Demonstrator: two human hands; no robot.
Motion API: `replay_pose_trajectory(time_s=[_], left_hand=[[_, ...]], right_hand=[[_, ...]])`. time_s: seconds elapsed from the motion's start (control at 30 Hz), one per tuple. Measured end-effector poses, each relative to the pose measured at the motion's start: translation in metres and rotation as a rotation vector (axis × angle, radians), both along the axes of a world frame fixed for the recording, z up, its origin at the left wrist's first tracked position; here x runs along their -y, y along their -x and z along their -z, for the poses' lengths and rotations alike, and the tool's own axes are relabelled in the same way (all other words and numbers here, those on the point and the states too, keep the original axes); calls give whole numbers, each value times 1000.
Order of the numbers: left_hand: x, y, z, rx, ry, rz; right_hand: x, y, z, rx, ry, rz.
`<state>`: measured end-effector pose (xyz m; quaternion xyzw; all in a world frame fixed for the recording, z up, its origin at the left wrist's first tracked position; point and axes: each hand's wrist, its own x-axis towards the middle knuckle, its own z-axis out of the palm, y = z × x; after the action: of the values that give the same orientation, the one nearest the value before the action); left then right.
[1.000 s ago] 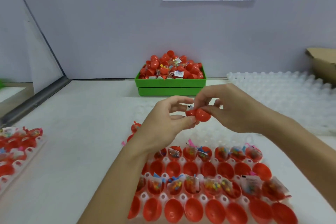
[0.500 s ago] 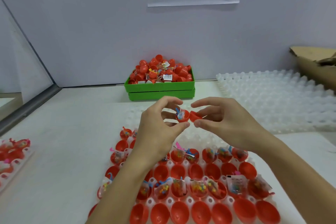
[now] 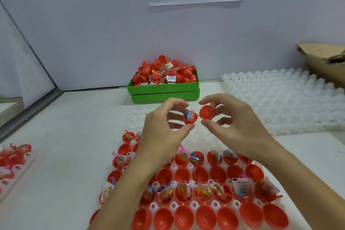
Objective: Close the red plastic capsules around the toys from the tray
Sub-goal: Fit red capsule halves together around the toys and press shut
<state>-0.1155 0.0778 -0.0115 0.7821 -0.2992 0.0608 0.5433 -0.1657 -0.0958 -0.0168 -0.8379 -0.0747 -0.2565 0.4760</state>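
Observation:
My left hand [image 3: 162, 132] pinches the lower half of a red capsule [image 3: 190, 118] with a bagged blue toy sticking out of it. My right hand [image 3: 235, 125] pinches the other red half [image 3: 206, 112], which hangs open beside it; the two halves look joined at a hinge. Both are held above the white tray [image 3: 194, 204] at the front. That tray holds rows of open red capsules, several with bagged toys inside.
A green bin [image 3: 164, 88] heaped with closed red capsules stands at the back against the wall. A stack of white trays [image 3: 280, 102] lies to the right, with a cardboard box [image 3: 324, 65] behind. Another tray with capsules [image 3: 13, 160] sits at the far left.
The capsule that looked shut between my fingers a second ago is now open, its two halves apart. The view has tilted down and shows more of the front tray.

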Motion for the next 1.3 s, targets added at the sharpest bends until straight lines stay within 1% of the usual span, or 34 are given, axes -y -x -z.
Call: replay_pose_trajectory(time_s=[0.1, 0.23, 0.4, 0.5, 0.7, 0.97, 1.03, 1.3], left_hand=[[1, 0, 2, 8, -16, 16], [0, 2, 3, 8, -17, 68], [0, 3, 1, -9, 6, 86], [-1, 3, -1, -26, 37, 92], [-2, 3, -2, -25, 49, 86], [-1, 3, -2, 8, 42, 73], [-1, 3, -1, 22, 34, 72], [0, 1, 0, 61, 5, 79]], right_hand=[[1, 1, 0, 59, 96, -40], [2, 2, 2, 73, 207, -37], [4, 3, 2, 75, 118, -64], [3, 3, 3, 82, 167, -86], [5, 3, 2, 98, 243, -63], [4, 2, 5, 96, 254, -54], [4, 2, 5, 94, 226, -54], [2, 4, 3, 35, -25, -54]])
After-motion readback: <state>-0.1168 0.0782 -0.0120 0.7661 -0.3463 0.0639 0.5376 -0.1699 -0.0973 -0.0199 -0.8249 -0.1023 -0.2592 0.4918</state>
